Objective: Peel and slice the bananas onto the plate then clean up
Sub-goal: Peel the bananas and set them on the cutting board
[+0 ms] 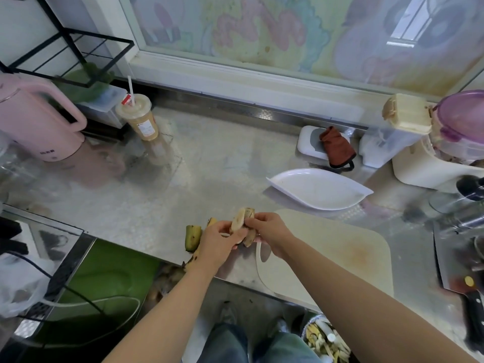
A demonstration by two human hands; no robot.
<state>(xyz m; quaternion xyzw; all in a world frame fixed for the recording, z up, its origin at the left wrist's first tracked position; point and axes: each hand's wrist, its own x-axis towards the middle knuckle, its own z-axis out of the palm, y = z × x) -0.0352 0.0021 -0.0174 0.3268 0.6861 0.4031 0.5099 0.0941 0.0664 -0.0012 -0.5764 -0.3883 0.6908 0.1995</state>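
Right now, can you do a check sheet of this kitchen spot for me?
Surface: steel counter, shiny, a bit smudged.
Job's things: banana half peeled; more bananas on the counter; plate holds no slices; board and knife to the right.
Clutter: pink kettle, drink cup, red cloth, purple-lid tub.
Hands: left hand grips the banana; right hand pinches the peel.
Cables: black cable, lower left.
Surroundings: window behind; scrap bin by the feet.
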